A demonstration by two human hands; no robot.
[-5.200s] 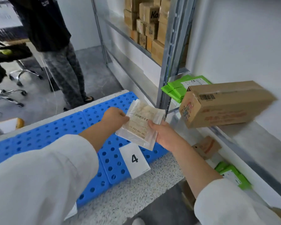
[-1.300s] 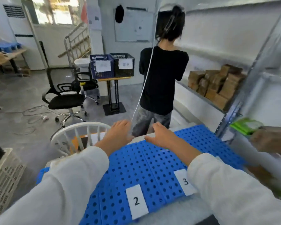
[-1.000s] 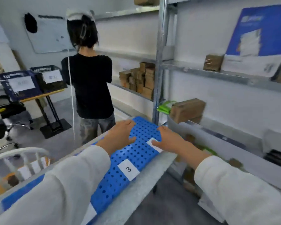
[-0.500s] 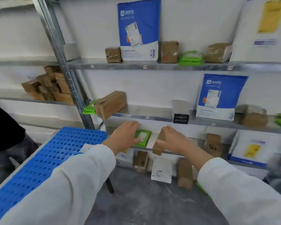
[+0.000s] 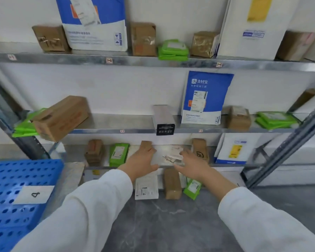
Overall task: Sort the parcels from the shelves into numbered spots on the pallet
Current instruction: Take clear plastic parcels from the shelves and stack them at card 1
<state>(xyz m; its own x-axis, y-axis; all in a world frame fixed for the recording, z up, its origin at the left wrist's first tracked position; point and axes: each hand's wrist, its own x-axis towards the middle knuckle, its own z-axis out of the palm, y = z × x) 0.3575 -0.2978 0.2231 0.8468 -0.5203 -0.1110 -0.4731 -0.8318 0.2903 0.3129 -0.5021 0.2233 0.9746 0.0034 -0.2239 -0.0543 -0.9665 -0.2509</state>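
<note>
In the head view, both hands are stretched out to the lower shelf (image 5: 164,165) and hold nothing. The left hand (image 5: 142,163) has straight, spread fingers. The right hand (image 5: 194,165) is loosely spread, palm turned inward.

Between the two lies a flat clear pouch parcel (image 5: 173,158) with a paper label, resting on the shelf just inside the right thumb. Motion blur hides whether the thumb touches it.

Just beyond the left fingertips stands a small brown box (image 5: 146,144). Outward of the left hand is a green mailer (image 5: 118,154), and outward of the right hand is a brown carton (image 5: 200,151).

The blue pallet (image 5: 5,211) with its card marked 4 (image 5: 34,194) sits well off to the left of both hands.

The pouch looks light, thin and floppy, and its film is probably slick (it would likely sag if lifted by one corner). A sound hold would be a pinch on each of two opposite edges, or a thumb on top with fingers slid underneath. The contents seem to be paper and not fragile.
</note>
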